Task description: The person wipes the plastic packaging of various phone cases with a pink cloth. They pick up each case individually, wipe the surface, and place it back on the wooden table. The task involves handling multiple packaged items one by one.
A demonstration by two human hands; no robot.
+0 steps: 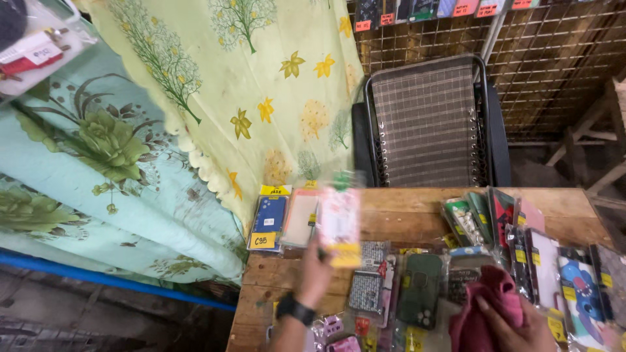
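My left hand [315, 274], with a black watch on the wrist, holds up a clear-wrapped phone case [340, 218] with a pink and white pattern and a yellow tag; the case is blurred. My right hand [515, 329] grips a crumpled dark pink cloth [490, 296] at the lower right, over packaged cases. Both hands hover over a wooden table [404, 215] covered with several packaged phone cases, among them a dark green one [420, 287] and a blue one [268, 218] at the table's left edge.
A folding chair [427, 124] with a checked seat stands behind the table. Floral cloths, green [261, 78] and teal [98, 169], hang on the left. A wire grid [554, 58] with hung cases fills the upper right. More cases stand upright in a row [495, 218].
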